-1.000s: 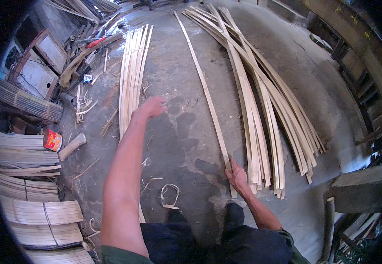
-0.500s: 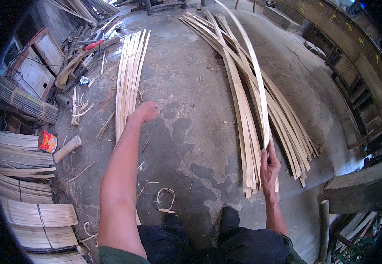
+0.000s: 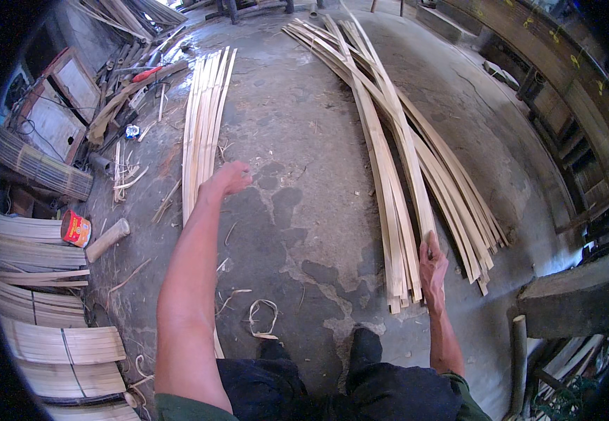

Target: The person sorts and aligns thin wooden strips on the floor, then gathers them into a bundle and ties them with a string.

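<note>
My right hand (image 3: 433, 265) pinches the near end of a long pale bamboo strip (image 3: 409, 147). This strip runs away from me along the right-hand piles, its far part lying over or close above other strips. Just left of the hand lies one pile of strips (image 3: 380, 210), with a second, slanting pile (image 3: 462, 203) to its right; the two cross at the far side. My left hand (image 3: 231, 178) hovers with curled fingers beside the left bunch of bamboo strips (image 3: 203, 119). Whether it holds anything small is hidden. My left forearm covers the near part of that bunch.
Stacked, tied strip bundles (image 3: 62, 344) line the left edge, with a red tin (image 3: 76, 229) and a wooden billet (image 3: 108, 240) beside them. A curled strip loop (image 3: 263, 318) lies near my feet. A thick ledge (image 3: 578, 284) stands at right.
The strip in my right hand has come down from a raised arc and lies flatter along the right piles. My left hand has barely moved.
</note>
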A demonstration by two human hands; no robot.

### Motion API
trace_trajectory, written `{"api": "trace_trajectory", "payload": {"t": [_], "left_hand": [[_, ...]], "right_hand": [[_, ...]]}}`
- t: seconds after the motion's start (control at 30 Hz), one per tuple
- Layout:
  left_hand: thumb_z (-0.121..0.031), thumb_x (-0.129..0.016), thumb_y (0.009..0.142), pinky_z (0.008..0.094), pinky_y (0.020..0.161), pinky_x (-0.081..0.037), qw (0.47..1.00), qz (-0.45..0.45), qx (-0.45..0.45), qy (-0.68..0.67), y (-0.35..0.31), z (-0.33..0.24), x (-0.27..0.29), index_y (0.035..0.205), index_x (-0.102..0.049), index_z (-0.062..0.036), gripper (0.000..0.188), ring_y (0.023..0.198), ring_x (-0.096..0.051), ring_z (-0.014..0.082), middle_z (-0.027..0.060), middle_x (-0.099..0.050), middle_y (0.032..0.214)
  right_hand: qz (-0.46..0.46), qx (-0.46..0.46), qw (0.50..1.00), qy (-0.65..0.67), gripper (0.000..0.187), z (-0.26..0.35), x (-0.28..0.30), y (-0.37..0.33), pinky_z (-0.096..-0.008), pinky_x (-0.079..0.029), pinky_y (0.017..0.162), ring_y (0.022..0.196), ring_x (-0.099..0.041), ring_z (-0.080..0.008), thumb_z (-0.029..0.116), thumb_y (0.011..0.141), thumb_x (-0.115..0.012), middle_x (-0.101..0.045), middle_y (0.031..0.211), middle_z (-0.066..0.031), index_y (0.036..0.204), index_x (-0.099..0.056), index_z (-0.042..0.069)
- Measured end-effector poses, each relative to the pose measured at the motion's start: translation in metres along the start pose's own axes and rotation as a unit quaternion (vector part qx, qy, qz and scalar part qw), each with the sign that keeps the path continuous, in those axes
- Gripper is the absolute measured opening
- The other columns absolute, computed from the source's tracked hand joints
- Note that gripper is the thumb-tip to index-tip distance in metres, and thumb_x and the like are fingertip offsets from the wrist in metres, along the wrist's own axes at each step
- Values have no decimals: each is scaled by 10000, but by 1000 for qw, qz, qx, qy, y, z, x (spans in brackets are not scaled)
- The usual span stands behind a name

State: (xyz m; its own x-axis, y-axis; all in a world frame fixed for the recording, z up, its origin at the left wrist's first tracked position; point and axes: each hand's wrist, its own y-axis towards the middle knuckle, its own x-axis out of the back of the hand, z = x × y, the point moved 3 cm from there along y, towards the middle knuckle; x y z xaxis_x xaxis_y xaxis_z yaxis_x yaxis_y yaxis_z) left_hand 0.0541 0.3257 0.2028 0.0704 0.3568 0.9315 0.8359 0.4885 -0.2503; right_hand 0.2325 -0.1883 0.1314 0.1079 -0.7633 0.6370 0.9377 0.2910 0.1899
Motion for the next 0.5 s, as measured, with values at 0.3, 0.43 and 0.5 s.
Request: {"api": "trace_trajectory", "payload": {"t": [0.3, 0.43, 0.5], "left_hand": [[-299, -586, 875, 413, 951, -503, 1000, 22, -4, -4, 2, 2, 8, 1288, -595, -105, 456, 1070, -634, 379, 209, -654, 1163], [-329, -596, 871, 394, 1005, -466, 999, -31, 4, 9, -15, 12, 20, 1283, -599, -94, 475, 1129, -607, 354, 180, -635, 1224], [-343, -598, 869, 395, 1033, -442, 998, -29, 47, -31, -35, 13, 31, 1278, -602, -85, 484, 1172, -584, 344, 179, -619, 1255]], "right_hand": [[7, 8, 1000, -30, 418, -50, -2, -4, -407, -504, 718, 802, -661, -345, 239, 952, -579, -657, 896, -261, 1340, -553, 83], [79, -7, 986, -148, 429, -63, -4, -2, -447, -497, 759, 846, -628, -393, 229, 928, -593, -616, 912, -248, 1331, -562, 87], [72, 7, 985, -158, 438, -68, -2, -5, -416, -492, 754, 819, -612, -358, 236, 908, -616, -590, 900, -210, 1328, -573, 118]]}}
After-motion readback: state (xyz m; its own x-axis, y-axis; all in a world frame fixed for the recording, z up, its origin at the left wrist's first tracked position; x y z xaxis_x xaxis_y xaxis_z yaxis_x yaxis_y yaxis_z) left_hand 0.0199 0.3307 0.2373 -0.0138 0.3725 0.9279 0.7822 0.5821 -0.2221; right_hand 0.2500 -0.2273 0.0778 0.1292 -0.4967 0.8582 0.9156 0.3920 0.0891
